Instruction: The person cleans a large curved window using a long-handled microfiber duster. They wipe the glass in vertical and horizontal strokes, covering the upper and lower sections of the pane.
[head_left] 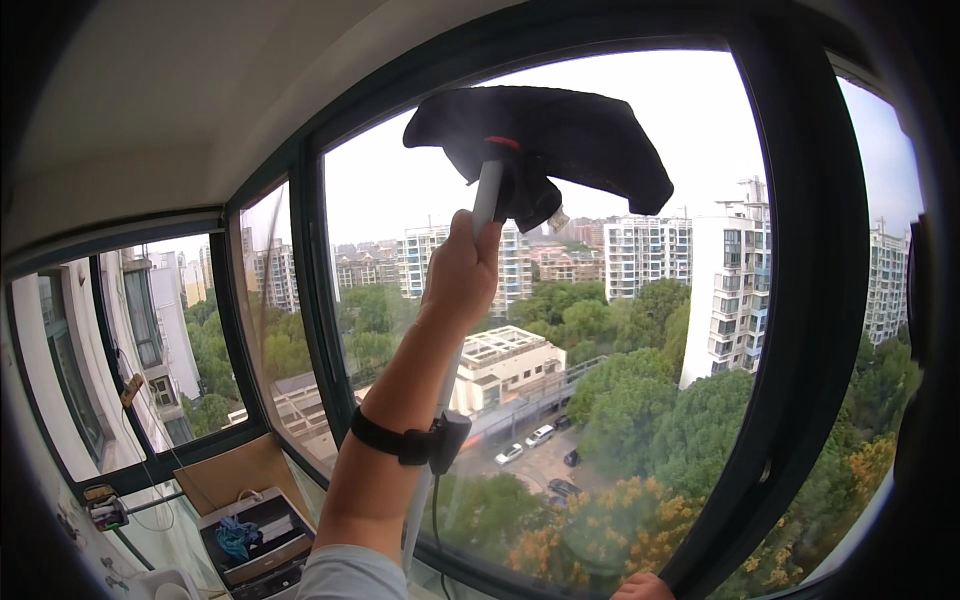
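Observation:
My left hand (465,262) is raised and closed around the light grey pole (487,192) of a window mop. A black cloth (560,135) covers its wide head, pressed against or held just before the upper glass; a part of it hangs down at the joint. A red strip shows where pole and head meet. Below the hand, the pole runs down behind my forearm. Only the knuckles of my right hand (643,588) show at the lower edge, curled at the dark window frame (690,560). The rest of that hand is cut off.
The large window pane (620,420) has hazy patches. A black strap (385,437) with a small grey box and a cable circles my left forearm. At lower left stand a box-like appliance (262,545) with blue cloth on it and a brown board (235,472). Buildings and trees lie outside.

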